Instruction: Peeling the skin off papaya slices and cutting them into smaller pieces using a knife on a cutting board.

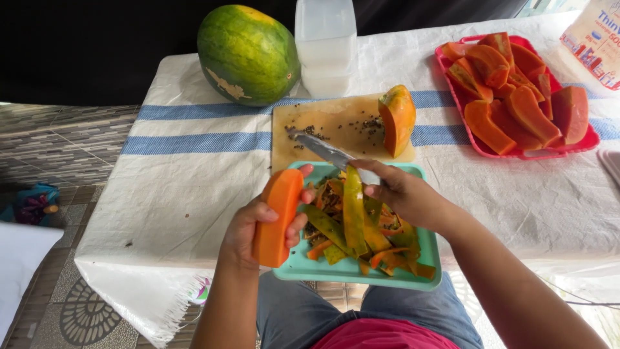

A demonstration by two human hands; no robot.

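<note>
two bare hands were seen over a teal tray (423, 266) held above the lap. the left hand (255, 232) was wrapped around a peeled orange papaya slice (276, 216), which was held upright at the tray's left edge, with the fingers curled across its front. the right hand (403, 194) was closed on the handle of a knife (326, 152), whose blade was pointed up and to the left, away from the hand, with its tip above a wooden cutting board (323, 129). between and just below the two hands, a heap of green and orange peel strips (355, 223) was piled in the tray, one long strip being stood almost upright beside the right hand. beyond the hands, on the board, a cut papaya piece (397, 119) was stood on end among scattered dark seeds (310, 132). farther off and to the right of the right hand, a red tray (584, 141) was filled with peeled papaya slices (510, 90). beyond the left hand, a whole green papaya (247, 55) was laid on a white cloth with blue stripes (187, 161), touching or just beside a stack of clear plastic containers (325, 45).
</note>
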